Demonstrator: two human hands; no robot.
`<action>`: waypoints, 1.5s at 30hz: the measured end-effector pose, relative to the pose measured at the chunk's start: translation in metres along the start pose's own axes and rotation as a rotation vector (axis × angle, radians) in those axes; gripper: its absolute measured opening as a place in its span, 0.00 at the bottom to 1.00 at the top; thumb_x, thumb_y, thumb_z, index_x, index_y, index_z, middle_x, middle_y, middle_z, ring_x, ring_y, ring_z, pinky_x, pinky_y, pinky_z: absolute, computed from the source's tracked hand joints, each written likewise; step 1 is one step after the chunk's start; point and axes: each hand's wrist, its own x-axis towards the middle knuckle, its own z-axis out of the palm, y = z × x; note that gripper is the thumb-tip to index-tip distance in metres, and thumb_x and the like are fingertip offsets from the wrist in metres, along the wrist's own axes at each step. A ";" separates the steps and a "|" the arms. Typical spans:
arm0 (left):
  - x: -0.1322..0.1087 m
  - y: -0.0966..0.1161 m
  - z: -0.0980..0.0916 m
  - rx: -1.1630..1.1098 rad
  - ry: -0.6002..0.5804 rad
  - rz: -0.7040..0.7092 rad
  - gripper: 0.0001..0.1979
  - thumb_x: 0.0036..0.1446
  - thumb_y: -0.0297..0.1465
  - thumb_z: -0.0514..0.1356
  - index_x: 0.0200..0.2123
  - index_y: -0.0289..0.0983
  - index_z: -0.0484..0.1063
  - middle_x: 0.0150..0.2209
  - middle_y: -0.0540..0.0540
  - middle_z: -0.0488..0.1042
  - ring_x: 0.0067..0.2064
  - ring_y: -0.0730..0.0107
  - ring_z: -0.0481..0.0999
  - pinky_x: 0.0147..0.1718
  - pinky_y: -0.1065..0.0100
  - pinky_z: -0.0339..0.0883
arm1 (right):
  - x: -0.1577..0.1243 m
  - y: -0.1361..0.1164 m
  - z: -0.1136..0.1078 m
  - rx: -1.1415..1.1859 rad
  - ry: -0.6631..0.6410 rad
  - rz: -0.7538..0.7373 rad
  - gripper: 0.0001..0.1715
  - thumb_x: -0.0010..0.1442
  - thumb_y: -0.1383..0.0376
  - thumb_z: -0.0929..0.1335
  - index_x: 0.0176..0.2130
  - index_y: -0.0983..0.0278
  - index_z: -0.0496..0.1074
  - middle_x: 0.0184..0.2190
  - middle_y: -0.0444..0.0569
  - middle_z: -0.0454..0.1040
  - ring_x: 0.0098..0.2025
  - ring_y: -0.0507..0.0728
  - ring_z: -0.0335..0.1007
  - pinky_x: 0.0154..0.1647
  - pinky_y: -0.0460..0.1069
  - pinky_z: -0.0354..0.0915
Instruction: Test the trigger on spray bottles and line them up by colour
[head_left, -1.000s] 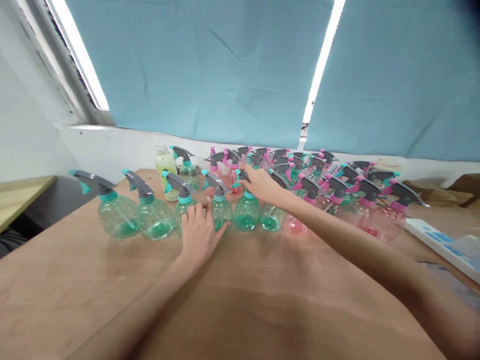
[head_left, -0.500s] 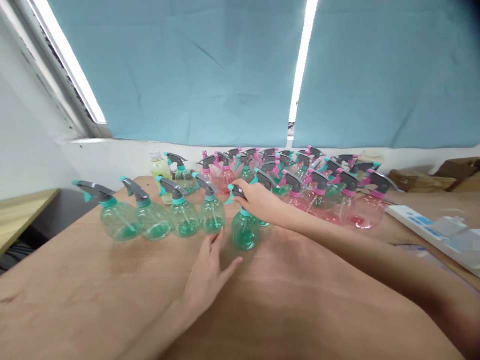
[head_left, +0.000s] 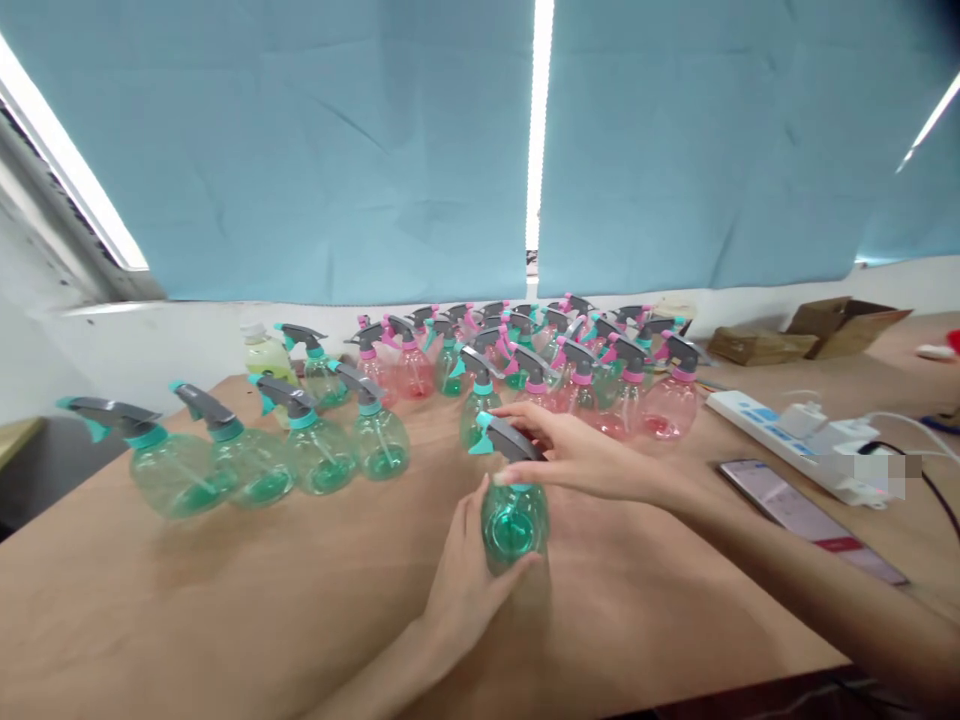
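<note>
Okay, I've got left hand (head_left: 466,575) fingers cupped round a green spray bottle (head_left: 516,528) | right hand (head_left: 577,452) fingers wrapped on its grey sprayer head (head_left: 513,438)

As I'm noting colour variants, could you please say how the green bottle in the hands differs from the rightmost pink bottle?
The green bottle has a teal trigger; the pink bottle has a pink one. The left hand and right hand hold the green bottle; the pink bottle stands untouched. Both have grey spray heads.
</note>
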 end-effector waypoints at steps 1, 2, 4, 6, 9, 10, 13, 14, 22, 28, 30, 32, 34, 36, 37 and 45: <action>0.001 0.002 0.004 -0.015 -0.011 0.019 0.41 0.59 0.43 0.64 0.67 0.44 0.45 0.61 0.39 0.60 0.62 0.50 0.62 0.58 0.48 0.58 | -0.007 0.009 -0.005 0.102 -0.042 -0.014 0.43 0.55 0.53 0.73 0.64 0.58 0.56 0.53 0.53 0.71 0.54 0.60 0.70 0.50 0.53 0.68; 0.003 0.004 0.008 -0.029 -0.022 0.035 0.41 0.58 0.43 0.64 0.67 0.44 0.44 0.62 0.39 0.60 0.63 0.50 0.61 0.59 0.47 0.58 | -0.013 0.018 -0.009 0.173 -0.066 -0.032 0.47 0.53 0.55 0.75 0.64 0.57 0.55 0.56 0.53 0.69 0.56 0.60 0.68 0.53 0.54 0.67; 0.007 0.008 0.015 -0.054 -0.045 0.050 0.42 0.58 0.43 0.64 0.67 0.44 0.45 0.62 0.38 0.59 0.63 0.48 0.60 0.59 0.45 0.57 | -0.023 0.038 -0.012 0.227 -0.057 -0.055 0.49 0.49 0.58 0.77 0.64 0.56 0.56 0.62 0.52 0.63 0.60 0.60 0.64 0.59 0.55 0.63; 0.012 0.012 0.021 -0.069 -0.083 0.056 0.42 0.57 0.43 0.65 0.67 0.42 0.46 0.62 0.36 0.59 0.64 0.46 0.60 0.58 0.43 0.57 | -0.029 0.054 -0.008 0.236 -0.013 -0.070 0.50 0.47 0.59 0.78 0.63 0.55 0.57 0.58 0.52 0.67 0.55 0.59 0.68 0.53 0.55 0.68; 0.021 0.018 0.029 -0.052 -0.149 0.085 0.42 0.55 0.44 0.66 0.65 0.40 0.49 0.61 0.35 0.62 0.63 0.45 0.61 0.58 0.43 0.58 | -0.030 0.067 0.003 0.240 0.081 -0.113 0.48 0.47 0.59 0.78 0.62 0.52 0.59 0.48 0.47 0.73 0.43 0.56 0.71 0.38 0.51 0.71; 0.025 0.019 0.031 -0.037 -0.168 0.101 0.41 0.55 0.45 0.66 0.65 0.39 0.50 0.60 0.35 0.62 0.62 0.46 0.62 0.58 0.44 0.59 | -0.029 0.068 0.006 0.251 0.127 -0.129 0.46 0.48 0.59 0.77 0.62 0.52 0.59 0.45 0.46 0.73 0.39 0.54 0.70 0.35 0.50 0.70; 0.035 0.021 0.035 0.006 -0.194 0.132 0.42 0.54 0.46 0.67 0.64 0.39 0.51 0.59 0.34 0.63 0.61 0.45 0.63 0.57 0.43 0.60 | -0.023 0.065 0.009 0.287 0.256 -0.127 0.31 0.54 0.58 0.74 0.55 0.56 0.66 0.39 0.45 0.73 0.30 0.50 0.65 0.28 0.47 0.65; 0.038 0.020 0.036 0.015 -0.196 0.134 0.43 0.53 0.46 0.67 0.64 0.39 0.51 0.59 0.34 0.63 0.61 0.44 0.64 0.57 0.43 0.60 | -0.020 0.063 0.009 0.298 0.288 -0.120 0.25 0.55 0.58 0.73 0.52 0.58 0.68 0.37 0.44 0.72 0.28 0.49 0.63 0.27 0.46 0.64; 0.048 -0.004 0.030 0.097 -0.192 0.162 0.44 0.53 0.48 0.67 0.65 0.39 0.49 0.61 0.33 0.63 0.62 0.42 0.63 0.57 0.42 0.59 | 0.000 0.065 0.010 0.267 0.396 -0.206 0.10 0.59 0.62 0.68 0.41 0.64 0.70 0.29 0.42 0.67 0.26 0.49 0.61 0.26 0.45 0.60; 0.053 -0.017 0.019 0.250 -0.220 0.188 0.43 0.53 0.48 0.67 0.65 0.41 0.52 0.58 0.35 0.67 0.58 0.43 0.68 0.53 0.44 0.65 | 0.017 0.080 0.009 0.255 0.421 -0.258 0.06 0.60 0.62 0.67 0.38 0.63 0.71 0.25 0.40 0.66 0.24 0.48 0.59 0.26 0.45 0.58; 0.052 -0.018 0.019 0.285 -0.215 0.201 0.43 0.53 0.47 0.67 0.66 0.42 0.51 0.59 0.35 0.66 0.58 0.42 0.68 0.53 0.43 0.65 | 0.019 0.080 0.007 0.252 0.411 -0.258 0.06 0.60 0.62 0.68 0.37 0.63 0.70 0.24 0.39 0.65 0.23 0.48 0.58 0.25 0.46 0.57; 0.052 -0.018 0.020 0.302 -0.214 0.215 0.44 0.54 0.47 0.67 0.66 0.42 0.50 0.59 0.35 0.66 0.59 0.42 0.67 0.53 0.44 0.64 | 0.019 0.078 0.004 0.242 0.404 -0.261 0.06 0.61 0.61 0.67 0.36 0.62 0.69 0.23 0.39 0.63 0.24 0.49 0.57 0.26 0.46 0.57; 0.051 -0.018 0.022 0.311 -0.219 0.226 0.44 0.53 0.46 0.67 0.67 0.42 0.49 0.60 0.35 0.65 0.60 0.42 0.66 0.54 0.43 0.63 | 0.019 0.076 0.003 0.224 0.408 -0.280 0.07 0.62 0.61 0.67 0.34 0.62 0.68 0.22 0.38 0.61 0.23 0.49 0.55 0.26 0.46 0.56; 0.050 -0.018 0.023 0.329 -0.228 0.229 0.45 0.54 0.47 0.66 0.67 0.41 0.48 0.60 0.34 0.65 0.60 0.41 0.65 0.55 0.43 0.62 | 0.018 0.075 0.003 0.200 0.417 -0.290 0.12 0.63 0.61 0.66 0.29 0.61 0.64 0.22 0.38 0.58 0.24 0.48 0.53 0.25 0.46 0.54; 0.050 -0.018 0.024 0.344 -0.233 0.231 0.45 0.54 0.47 0.66 0.67 0.40 0.48 0.60 0.33 0.65 0.60 0.41 0.65 0.55 0.42 0.61 | 0.017 0.075 0.003 0.189 0.420 -0.288 0.14 0.63 0.61 0.65 0.27 0.61 0.61 0.22 0.38 0.57 0.24 0.48 0.51 0.25 0.46 0.53; 0.048 -0.024 0.028 0.540 -0.242 0.236 0.40 0.59 0.52 0.58 0.65 0.31 0.56 0.62 0.28 0.63 0.63 0.41 0.62 0.58 0.43 0.57 | 0.018 0.074 0.004 0.163 0.429 -0.263 0.18 0.63 0.62 0.64 0.24 0.61 0.55 0.22 0.38 0.52 0.24 0.48 0.47 0.23 0.46 0.49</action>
